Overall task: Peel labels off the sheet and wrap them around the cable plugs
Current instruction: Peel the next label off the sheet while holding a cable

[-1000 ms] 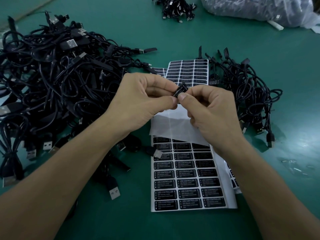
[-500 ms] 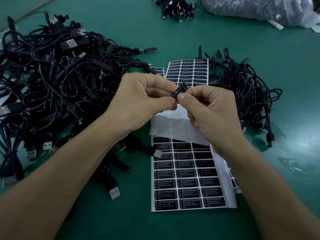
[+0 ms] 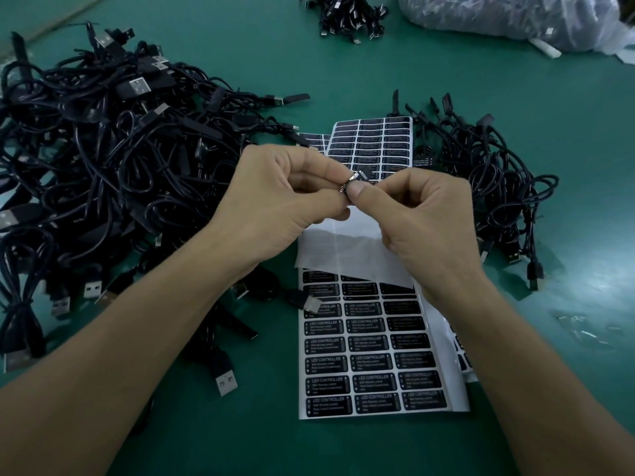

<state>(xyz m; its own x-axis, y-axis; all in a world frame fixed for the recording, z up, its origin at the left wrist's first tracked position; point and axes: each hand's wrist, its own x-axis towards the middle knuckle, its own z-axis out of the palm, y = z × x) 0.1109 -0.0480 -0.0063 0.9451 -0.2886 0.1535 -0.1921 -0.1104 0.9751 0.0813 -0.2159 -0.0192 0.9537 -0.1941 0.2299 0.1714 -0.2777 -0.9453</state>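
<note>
Mid-wrap, at the centre of the frame: left hand (image 3: 288, 201) and right hand (image 3: 422, 214) both curled, thumb and fingertips pinching one small black plug (image 3: 359, 176) between them, held up above the table (image 3: 446, 80) rather than resting on it. Around the plug, a label (image 3: 344, 186) partly on, one edge seemingly not yet pressed flat, though too small to tell for sure. Below the hands, the near label sheet (image 3: 371, 369), its upper rows already stripped to bare white backing (image 3: 347, 249), with many rows of black labels left lower down; beyond the hands, a second sheet (image 3: 374, 139), looking full. Judging by that, early days: at the left of the frame a large tangled heap of cables (image 3: 103, 166), at the right a smaller heap (image 3: 498, 187), possibly the finished ones, though impossible to confirm. Along the top edge, a bunch of cables (image 3: 343, 12) and a plastic bag (image 3: 498, 18).
</note>
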